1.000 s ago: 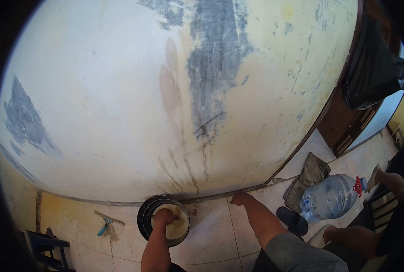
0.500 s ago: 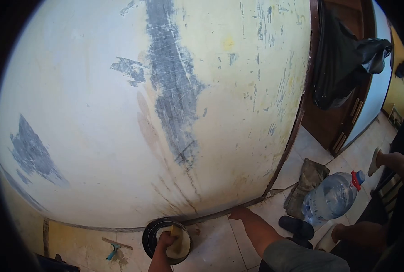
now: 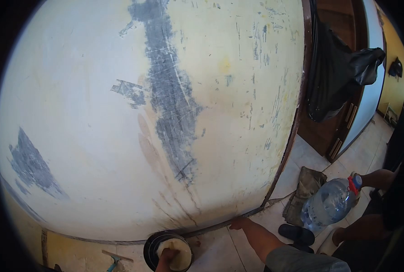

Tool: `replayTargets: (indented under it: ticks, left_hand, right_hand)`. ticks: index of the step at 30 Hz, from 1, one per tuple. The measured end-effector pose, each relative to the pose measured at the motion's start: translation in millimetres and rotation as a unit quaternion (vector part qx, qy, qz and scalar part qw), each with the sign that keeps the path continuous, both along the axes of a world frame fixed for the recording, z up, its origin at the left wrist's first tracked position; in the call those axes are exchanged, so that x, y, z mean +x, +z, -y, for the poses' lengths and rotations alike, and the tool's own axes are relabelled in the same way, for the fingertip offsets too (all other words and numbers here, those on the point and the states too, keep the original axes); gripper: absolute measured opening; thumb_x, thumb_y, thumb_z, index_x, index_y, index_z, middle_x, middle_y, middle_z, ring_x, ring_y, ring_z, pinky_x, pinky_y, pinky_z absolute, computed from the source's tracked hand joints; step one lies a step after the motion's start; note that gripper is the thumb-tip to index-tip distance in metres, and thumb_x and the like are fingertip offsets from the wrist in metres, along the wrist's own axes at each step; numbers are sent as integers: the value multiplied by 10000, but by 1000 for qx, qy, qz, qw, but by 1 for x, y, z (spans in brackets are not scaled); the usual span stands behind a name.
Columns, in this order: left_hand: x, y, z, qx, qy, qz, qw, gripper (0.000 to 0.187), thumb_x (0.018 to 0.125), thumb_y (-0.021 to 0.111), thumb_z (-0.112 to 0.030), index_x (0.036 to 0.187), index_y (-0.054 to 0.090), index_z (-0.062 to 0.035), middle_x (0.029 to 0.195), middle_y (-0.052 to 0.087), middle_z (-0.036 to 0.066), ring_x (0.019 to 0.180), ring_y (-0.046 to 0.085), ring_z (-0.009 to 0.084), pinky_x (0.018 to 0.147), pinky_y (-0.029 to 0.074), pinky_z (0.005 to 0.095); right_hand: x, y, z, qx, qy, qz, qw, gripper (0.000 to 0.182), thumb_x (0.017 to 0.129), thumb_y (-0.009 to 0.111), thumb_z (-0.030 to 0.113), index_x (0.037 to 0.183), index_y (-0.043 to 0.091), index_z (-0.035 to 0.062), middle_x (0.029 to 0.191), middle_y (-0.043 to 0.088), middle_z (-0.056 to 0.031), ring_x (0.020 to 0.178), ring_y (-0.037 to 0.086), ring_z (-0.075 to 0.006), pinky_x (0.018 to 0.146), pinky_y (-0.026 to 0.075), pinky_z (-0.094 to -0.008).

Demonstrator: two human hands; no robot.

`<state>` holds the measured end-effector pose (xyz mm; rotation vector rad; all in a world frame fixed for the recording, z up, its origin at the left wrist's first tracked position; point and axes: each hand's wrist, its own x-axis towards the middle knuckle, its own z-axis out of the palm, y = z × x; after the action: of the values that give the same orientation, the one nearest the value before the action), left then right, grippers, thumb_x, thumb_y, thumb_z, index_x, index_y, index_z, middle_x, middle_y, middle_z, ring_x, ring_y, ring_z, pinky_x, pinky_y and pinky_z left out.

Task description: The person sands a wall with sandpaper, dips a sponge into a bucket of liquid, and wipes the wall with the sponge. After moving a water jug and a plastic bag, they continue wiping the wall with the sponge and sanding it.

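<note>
My left hand [image 3: 168, 255] reaches into a round black bucket [image 3: 151, 247], its fingers closed round a yellow sponge [image 3: 171, 245] that is mostly hidden. Pale cloudy liquid [image 3: 182, 258] lies in the bucket. To the right, my right hand [image 3: 239, 222] is low beside the foot of the wall [image 3: 229, 181], below a grey sleeve; its fingers are too small and unclear to make out. The wall is pale, with large grey rough patches and brown streaks running down to its base.
On the tiles lie a squeegee-like tool [image 3: 115, 259], dark slippers [image 3: 296, 233] and a crumpled cloth [image 3: 305, 183]. A large clear water bottle [image 3: 329, 202] stands right. Beyond are another person's legs [image 3: 363, 229] and a hanging black bag [image 3: 333, 72].
The view has tilted up slightly. My left hand has gone deeper into the bucket, and less of the sponge shows. At the right, the other person's far leg has shifted towards the bottle.
</note>
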<state>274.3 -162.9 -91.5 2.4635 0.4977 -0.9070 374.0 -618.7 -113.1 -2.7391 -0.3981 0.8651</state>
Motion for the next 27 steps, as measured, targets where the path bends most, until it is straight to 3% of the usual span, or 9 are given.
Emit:
replayTargets:
  ticks: [2,7,10,13,17,20,21,23,27]
  left_hand:
    - [7,8,3,-19,68,-2,998,526,792,761,-345,1156,656,19,1167,682,228,1059,684,334,923,528,424]
    - [16,47,18,-49,-49,49,996,639,810,740,-419,1254,587,13,1291,578,236,1167,598,334,990,471,424]
    - [19,62,20,-67,-81,79,991,707,820,728,-464,1312,545,10,1365,515,240,1232,546,333,1030,438,425]
    - [16,71,21,-89,-97,106,986,776,830,716,-508,1371,503,6,1440,453,245,1296,494,333,1070,404,425]
    - [7,96,29,-126,-126,144,973,868,844,700,-568,1449,448,2,1539,369,251,1382,425,332,1123,359,426]
    - [35,-63,-24,-142,-138,62,978,904,819,708,-593,1445,452,7,1519,412,237,1381,436,351,1110,389,470]
    - [26,-29,-14,-139,-104,50,983,896,824,699,-593,1440,458,11,1505,432,235,1373,444,357,1100,400,471]
    - [0,95,26,-134,-34,31,990,880,834,682,-593,1429,470,19,1475,472,232,1357,460,369,1081,423,474]
    - [2,76,24,-11,-8,157,987,768,878,654,-537,1372,525,37,1380,557,247,1249,553,383,1017,470,477]
  right_hand:
    - [6,7,-14,-7,13,1,1000,577,863,640,502,1080,707,-29,1085,693,-263,1054,654,-408,962,492,-476]
    - [10,34,-49,-24,132,-9,991,567,929,552,500,1052,714,-30,1089,691,-249,1037,645,-430,964,487,-498]
    - [20,8,-57,-12,203,10,979,585,945,516,510,1024,723,-31,1080,689,-254,1043,647,-423,959,487,-506]
    - [8,41,-61,-23,182,13,983,592,959,487,510,1012,730,-27,1074,691,-252,1039,649,-424,955,485,-512]
    - [12,12,-65,-53,200,18,978,600,959,485,521,1034,730,-21,1080,692,-249,1043,647,-430,954,486,-511]
    - [11,-1,-76,-73,219,19,973,558,916,555,534,1100,733,37,1113,688,-240,1046,651,-401,972,478,-510]
    - [11,-7,-77,-52,218,29,974,553,910,566,536,1084,737,40,1096,694,-239,1003,665,-393,940,498,-513]
    - [10,-14,-79,-21,220,38,974,542,903,578,532,1061,741,40,1078,700,-236,950,681,-382,896,521,-515]
    - [17,-16,-95,-11,250,13,968,519,903,586,509,1039,740,33,1072,703,-229,908,689,-374,854,536,-515]
